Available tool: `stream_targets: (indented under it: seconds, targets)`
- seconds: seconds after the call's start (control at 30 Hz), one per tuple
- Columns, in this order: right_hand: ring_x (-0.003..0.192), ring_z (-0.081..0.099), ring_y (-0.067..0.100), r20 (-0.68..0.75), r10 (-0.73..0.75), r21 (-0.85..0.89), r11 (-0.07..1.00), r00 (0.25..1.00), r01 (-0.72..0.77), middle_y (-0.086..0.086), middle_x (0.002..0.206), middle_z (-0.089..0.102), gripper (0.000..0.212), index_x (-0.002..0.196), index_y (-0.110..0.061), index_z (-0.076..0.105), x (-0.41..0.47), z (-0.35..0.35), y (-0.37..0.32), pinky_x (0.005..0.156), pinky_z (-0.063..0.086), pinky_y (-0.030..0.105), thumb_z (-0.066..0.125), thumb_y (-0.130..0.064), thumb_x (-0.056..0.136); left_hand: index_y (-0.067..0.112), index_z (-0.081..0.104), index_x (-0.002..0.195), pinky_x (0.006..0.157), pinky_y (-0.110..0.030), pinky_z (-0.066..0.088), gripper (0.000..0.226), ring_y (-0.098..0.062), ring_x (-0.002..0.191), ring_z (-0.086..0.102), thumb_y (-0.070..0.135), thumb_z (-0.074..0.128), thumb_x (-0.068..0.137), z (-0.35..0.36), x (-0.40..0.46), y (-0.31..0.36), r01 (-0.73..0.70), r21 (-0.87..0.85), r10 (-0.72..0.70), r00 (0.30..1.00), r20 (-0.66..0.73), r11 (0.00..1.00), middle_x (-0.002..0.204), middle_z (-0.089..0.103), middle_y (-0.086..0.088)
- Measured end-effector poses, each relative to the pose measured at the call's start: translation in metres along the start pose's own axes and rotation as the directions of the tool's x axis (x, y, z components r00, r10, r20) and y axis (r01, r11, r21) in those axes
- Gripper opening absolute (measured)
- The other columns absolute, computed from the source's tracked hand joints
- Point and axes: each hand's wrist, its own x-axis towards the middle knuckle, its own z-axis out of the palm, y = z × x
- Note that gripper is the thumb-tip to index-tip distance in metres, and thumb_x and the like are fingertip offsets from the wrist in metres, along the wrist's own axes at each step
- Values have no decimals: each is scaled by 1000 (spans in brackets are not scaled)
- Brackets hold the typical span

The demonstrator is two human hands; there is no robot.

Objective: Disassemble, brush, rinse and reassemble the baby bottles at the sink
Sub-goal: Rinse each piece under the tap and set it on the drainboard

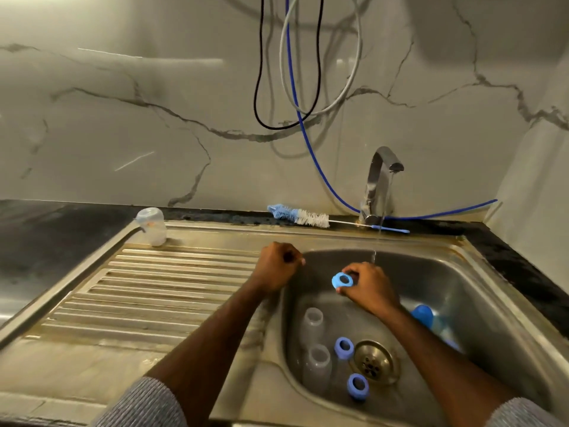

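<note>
Holding a blue bottle ring (pixel 342 279) over the sink (pixel 462 303), our right hand (pixel 371 288) pinches it beneath the running tap (pixel 380 183). Our left hand (pixel 278 266), fingers curled and empty, rests at the basin's edge. Two clear bottles (pixel 314 343) lie in the basin.

We see two bottles (pixel 314 349) and two rings (pixel 351 369) in the sink basin (pixel 462 303), left of the drain (pixel 374 362); the brush (pixel 298 215) lies behind, left of the tap (pixel 377 186).
</note>
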Motion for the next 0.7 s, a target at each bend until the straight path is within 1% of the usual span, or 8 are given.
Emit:
stream_targets:
  seconds: [0.1, 0.2, 0.27, 0.33, 0.4, 0.47, 0.57, 0.7]
  targets:
    - [103, 59, 12, -63, -135, 91, 986, 989, 141, -6, 112, 65, 48, 117, -26, 68, 3, 6, -39, 86, 43, 22, 86, -28, 73, 15, 75, 91, 68, -11, 48, 3, 0, 78, 65, 16, 73, 92, -30, -2, -21, 45, 2, -45, 998, -54, 999, 85, 72, 6]
    - [99, 66, 17, -118, -237, 168, 952, 964, 255, -2, 109, 72, 47, 114, -23, 72, 18, 20, -94, 84, 47, 21, 86, -23, 69, 14, 77, 85, 65, -12, 45, 4, -4, 70, 65, 18, 78, 88, -65, -4, -47, 106, -2, -105, 985, -140, 994, 80, 74, 2]
    - [95, 65, 15, -92, -300, 173, 934, 949, 312, -5, 109, 70, 54, 120, -25, 67, 27, 34, -137, 82, 50, 25, 87, -25, 69, 16, 76, 83, 63, -13, 44, 5, -1, 65, 63, 19, 78, 87, -91, -9, -66, 158, -20, -159, 969, -186, 987, 76, 72, 4]
    - [95, 62, 14, -51, -351, 204, 913, 935, 353, -6, 108, 66, 60, 123, -26, 60, 36, 52, -179, 81, 54, 30, 88, -25, 69, 14, 77, 84, 65, -21, 49, 6, -5, 67, 65, 19, 78, 87, -118, -16, -87, 202, -38, -205, 950, -237, 979, 76, 73, 3]
    - [100, 61, 14, -19, -366, 218, 907, 931, 361, -6, 109, 66, 61, 121, -28, 56, 43, 70, -216, 83, 55, 35, 88, -25, 70, 10, 78, 89, 74, -31, 56, 7, -14, 77, 70, 17, 77, 88, -143, -23, -107, 247, -67, -256, 930, -264, 967, 82, 75, -2]
    - [101, 61, 15, 9, -352, 201, 917, 936, 344, -6, 109, 67, 58, 117, -29, 55, 50, 90, -245, 84, 54, 36, 88, -27, 70, 8, 77, 91, 79, -34, 57, 8, -17, 83, 71, 16, 76, 89, -165, -33, -125, 301, -90, -314, 909, -275, 949, 85, 76, -4]
    - [99, 64, 20, 0, -314, 139, 940, 949, 311, -3, 108, 68, 53, 111, -29, 55, 59, 117, -275, 83, 55, 37, 87, -32, 69, 10, 77, 89, 79, -32, 54, 8, -16, 82, 70, 18, 78, 88, -188, -42, -148, 346, -68, -349, 884, -310, 936, 84, 76, -3]
    - [107, 62, 22, 18, -239, 91, 967, 971, 237, 0, 115, 66, 55, 113, -27, 57, 67, 142, -297, 90, 53, 39, 87, -33, 68, 9, 78, 88, 77, -29, 52, 10, -19, 81, 70, 19, 78, 87, -207, -46, -162, 376, -30, -364, 869, -336, 926, 83, 76, -5]
